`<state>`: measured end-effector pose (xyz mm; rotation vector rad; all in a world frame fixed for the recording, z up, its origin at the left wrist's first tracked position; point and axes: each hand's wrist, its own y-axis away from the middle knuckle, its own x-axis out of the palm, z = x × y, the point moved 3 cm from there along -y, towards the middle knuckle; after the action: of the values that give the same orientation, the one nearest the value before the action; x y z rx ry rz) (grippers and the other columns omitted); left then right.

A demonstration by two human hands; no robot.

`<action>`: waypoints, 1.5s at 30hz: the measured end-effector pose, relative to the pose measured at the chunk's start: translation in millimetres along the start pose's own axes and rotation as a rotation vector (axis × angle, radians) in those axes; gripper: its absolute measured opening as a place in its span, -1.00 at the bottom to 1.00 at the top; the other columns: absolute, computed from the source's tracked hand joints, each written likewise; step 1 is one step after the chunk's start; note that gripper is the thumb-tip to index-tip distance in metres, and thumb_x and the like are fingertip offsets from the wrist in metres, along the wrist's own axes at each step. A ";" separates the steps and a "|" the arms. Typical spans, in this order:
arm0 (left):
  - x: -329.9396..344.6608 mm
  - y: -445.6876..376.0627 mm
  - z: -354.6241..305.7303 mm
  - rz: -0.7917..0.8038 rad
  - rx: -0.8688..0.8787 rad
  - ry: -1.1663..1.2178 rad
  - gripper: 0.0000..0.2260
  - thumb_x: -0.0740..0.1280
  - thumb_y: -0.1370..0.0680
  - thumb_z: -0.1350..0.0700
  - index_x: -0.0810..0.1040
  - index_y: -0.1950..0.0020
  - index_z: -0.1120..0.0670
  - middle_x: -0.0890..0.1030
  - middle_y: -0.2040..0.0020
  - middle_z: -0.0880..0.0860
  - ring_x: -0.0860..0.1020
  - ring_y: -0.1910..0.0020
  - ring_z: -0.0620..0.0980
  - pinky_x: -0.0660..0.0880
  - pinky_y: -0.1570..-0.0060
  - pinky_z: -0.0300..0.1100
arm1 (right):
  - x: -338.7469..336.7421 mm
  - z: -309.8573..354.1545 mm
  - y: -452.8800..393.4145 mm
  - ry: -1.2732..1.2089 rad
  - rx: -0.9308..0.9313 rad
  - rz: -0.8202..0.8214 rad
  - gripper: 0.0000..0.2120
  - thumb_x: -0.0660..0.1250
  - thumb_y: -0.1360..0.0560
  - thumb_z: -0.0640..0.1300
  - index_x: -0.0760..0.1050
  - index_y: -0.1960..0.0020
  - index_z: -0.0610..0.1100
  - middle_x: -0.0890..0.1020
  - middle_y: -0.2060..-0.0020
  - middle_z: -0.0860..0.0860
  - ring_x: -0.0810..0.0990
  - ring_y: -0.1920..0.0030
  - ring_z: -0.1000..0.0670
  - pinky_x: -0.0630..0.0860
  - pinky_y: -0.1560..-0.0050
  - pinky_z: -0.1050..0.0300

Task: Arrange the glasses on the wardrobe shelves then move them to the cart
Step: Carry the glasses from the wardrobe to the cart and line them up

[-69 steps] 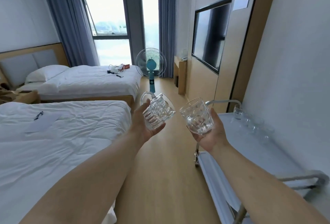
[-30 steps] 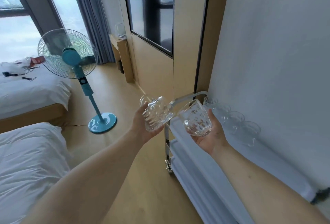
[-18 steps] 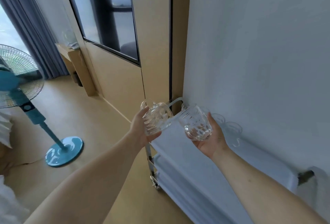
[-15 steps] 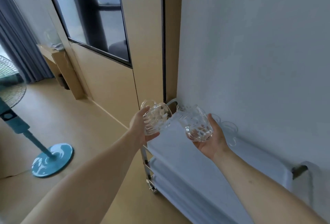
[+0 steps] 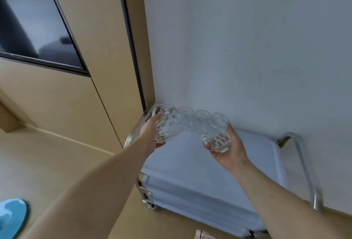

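Note:
My left hand grips a clear faceted glass mug, tilted with its handle up, over the left end of the cart's white top shelf. My right hand cradles a second faceted glass from below, above the shelf's middle. Several more clear glasses stand in a row at the back of the shelf against the wall, partly hidden behind the two held glasses.
The cart has metal handles at its left end and right end, and a lower shelf. It stands against a white wall. A wood panel with a dark screen lies left. A blue fan base sits bottom left.
The view has swung right and down from the beds and fan onto the cart. Both hands have carried their glasses closer, and now hold them over the top shelf near the row of glasses.

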<state>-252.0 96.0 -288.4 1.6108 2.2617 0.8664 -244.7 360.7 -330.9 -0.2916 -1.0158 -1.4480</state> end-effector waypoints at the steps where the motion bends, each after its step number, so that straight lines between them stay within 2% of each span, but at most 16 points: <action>1: 3.6 -4.0 2.2 0.012 -0.010 -0.025 -0.67 0.44 -0.51 -0.22 0.58 -0.15 -0.07 0.64 -0.10 0.06 0.67 -0.05 0.14 0.64 0.17 -0.01 | -7.1 -1.2 2.1 -0.007 -0.003 -0.016 -0.50 0.46 -0.50 0.17 0.66 -0.21 -0.23 0.64 -0.22 -0.26 0.68 -0.13 -0.28 0.65 -0.03 -0.16; 3: 13.3 -11.8 7.4 0.045 -0.037 -0.072 -0.72 0.42 -0.53 -0.23 0.56 -0.09 -0.07 0.62 -0.09 0.07 0.66 -0.05 0.14 0.65 0.03 0.08 | -22.2 -2.5 5.3 -0.021 -0.002 -0.050 -0.49 0.46 -0.50 0.16 0.66 -0.21 -0.24 0.62 -0.25 -0.27 0.66 -0.17 -0.29 0.61 -0.14 -0.20; 6: 33.0 -25.7 17.3 0.101 -0.063 -0.132 -0.73 0.40 -0.56 -0.23 0.54 -0.03 -0.05 0.61 -0.05 0.08 0.66 0.00 0.12 0.65 -0.02 0.13 | -40.0 2.5 4.4 -0.039 -0.008 -0.089 -0.38 0.48 -0.49 0.13 0.52 -0.38 -0.25 0.58 -0.31 -0.27 0.59 -0.29 -0.28 0.48 -0.35 -0.25; 12: 73.4 -57.3 39.4 0.109 -0.120 -0.181 -0.61 0.32 -0.61 -0.23 0.55 -0.20 0.07 0.63 -0.09 0.07 0.65 0.00 0.04 0.61 0.08 -0.02 | -68.0 15.3 -9.7 -0.041 -0.008 -0.096 -0.39 0.41 -0.52 0.00 0.41 -0.47 -0.27 0.55 -0.33 -0.27 0.57 -0.25 -0.30 0.51 -0.28 -0.28; 15: 90.3 -72.1 52.4 0.079 -0.121 -0.174 -0.65 0.32 -0.62 -0.20 0.56 -0.17 0.06 0.65 -0.07 0.04 0.66 0.02 0.01 0.57 -0.02 -0.06 | -83.7 19.8 -17.0 -0.046 0.016 -0.120 -0.46 0.43 -0.51 -0.09 0.43 -0.44 -0.24 0.62 -0.22 -0.25 0.62 -0.18 -0.29 0.62 -0.14 -0.26; 18: 103.3 -86.2 67.7 0.051 -0.150 -0.171 -0.71 0.33 -0.62 -0.18 0.57 -0.05 0.04 0.64 0.04 0.03 0.65 0.11 0.01 0.56 -0.17 -0.02 | -102.4 20.3 -23.1 -0.075 0.043 -0.183 -0.58 0.48 -0.46 -0.10 0.54 -0.28 -0.19 0.69 -0.09 -0.23 0.69 -0.08 -0.29 0.66 -0.01 -0.24; 21: 111.3 -102.1 85.8 0.028 -0.178 -0.181 -0.72 0.31 -0.64 -0.15 0.59 -0.07 0.05 0.61 0.11 0.01 0.60 0.10 0.02 0.54 -0.25 0.02 | -123.0 22.4 -28.4 -0.024 0.087 -0.340 -0.47 0.54 -0.38 -0.05 0.54 -0.32 -0.13 0.66 -0.14 -0.15 0.64 -0.18 -0.20 0.58 -0.18 -0.14; 24: 117.1 -111.9 107.1 0.053 -0.234 -0.191 -0.70 0.24 -0.68 -0.11 0.61 -0.06 0.09 0.61 0.07 0.04 0.56 0.02 0.06 0.55 -0.18 0.01 | -139.1 21.7 -34.1 -0.037 0.100 -0.388 -0.39 0.54 -0.34 -0.06 0.52 -0.35 -0.14 0.65 -0.11 -0.12 0.61 -0.16 -0.14 0.56 -0.14 -0.03; 28: 127.9 -117.9 128.0 0.066 -0.302 -0.146 -0.72 0.22 -0.70 -0.06 0.59 -0.02 0.11 0.57 0.10 0.05 0.57 0.00 0.11 0.58 -0.13 0.03 | -154.7 21.1 -40.4 -0.088 0.160 -0.400 -0.35 0.52 -0.37 -0.14 0.47 -0.42 -0.22 0.58 -0.23 -0.17 0.55 -0.23 -0.16 0.45 -0.39 -0.12; 31: 134.3 -121.9 136.5 0.061 -0.300 -0.162 -0.74 0.22 -0.70 -0.04 0.57 -0.19 0.11 0.65 -0.06 0.13 0.64 -0.07 0.15 0.58 -0.21 0.09 | -162.4 21.2 -45.0 -0.118 0.196 -0.387 -0.58 0.52 -0.37 -0.17 0.57 -0.19 -0.22 0.55 -0.16 -0.19 0.56 -0.19 -0.18 0.48 -0.34 -0.23; 33: 135.7 -126.3 139.8 0.028 -0.271 -0.194 -0.78 0.22 -0.71 -0.01 0.54 -0.22 0.08 0.66 -0.03 0.13 0.66 0.06 0.08 0.59 -0.17 0.04 | -165.0 21.8 -48.0 -0.146 0.199 -0.377 -0.81 0.53 -0.34 -0.20 0.62 0.08 -0.20 0.58 0.03 -0.18 0.59 -0.06 -0.18 0.53 -0.24 -0.31; 35: 137.2 -129.9 144.7 0.009 -0.271 -0.191 -0.83 0.21 -0.70 0.03 0.54 -0.20 0.05 0.66 -0.01 0.09 0.65 0.16 0.00 0.58 -0.07 -0.02 | -166.8 23.1 -50.5 -0.128 0.193 -0.353 -0.91 0.53 -0.35 -0.20 0.66 0.20 -0.20 0.59 0.13 -0.16 0.57 0.02 -0.16 0.51 -0.25 -0.33; 37: 138.6 -132.1 149.8 -0.005 -0.288 -0.168 -0.88 0.22 -0.69 0.07 0.53 -0.13 0.05 0.66 0.03 0.07 0.64 0.22 -0.03 0.53 0.10 -0.09 | -169.4 24.5 -52.8 -0.102 0.186 -0.326 -0.84 0.59 -0.27 -0.19 0.67 0.20 -0.18 0.59 0.17 -0.10 0.59 0.08 -0.10 0.52 -0.27 -0.22; 40: 140.5 -134.8 154.1 -0.006 -0.304 -0.111 -0.89 0.21 -0.70 0.18 0.53 -0.10 0.09 0.65 0.04 0.09 0.64 0.26 -0.01 0.47 0.29 -0.17 | -176.0 27.5 -56.5 -0.019 0.164 -0.315 -0.62 0.67 -0.14 -0.14 0.62 0.10 -0.12 0.59 0.19 -0.02 0.65 0.22 0.01 0.55 0.01 0.07; 42: 141.8 -136.2 155.4 -0.007 -0.302 -0.102 -0.88 0.19 -0.70 0.22 0.51 -0.06 0.09 0.63 -0.01 0.13 0.62 0.22 0.05 0.51 0.24 -0.13 | -183.7 28.0 -58.7 0.079 0.147 -0.379 -0.65 0.60 -0.20 -0.11 0.60 0.07 -0.09 0.59 0.20 -0.01 0.65 0.20 0.02 0.57 0.05 0.07; 45: 142.9 -137.5 157.4 -0.004 -0.286 -0.133 -0.84 0.22 -0.69 0.24 0.44 0.06 0.05 0.61 0.01 0.14 0.59 0.15 0.11 0.55 0.13 -0.04 | -191.0 28.0 -65.2 0.151 0.118 -0.432 -0.50 0.61 -0.14 -0.14 0.54 -0.03 -0.12 0.58 0.13 -0.06 0.57 0.10 -0.04 0.53 -0.12 -0.04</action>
<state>-332.4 248.8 -473.5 1.4872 1.9493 0.9978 -278.6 498.6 -477.0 0.1322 -1.0762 -1.7569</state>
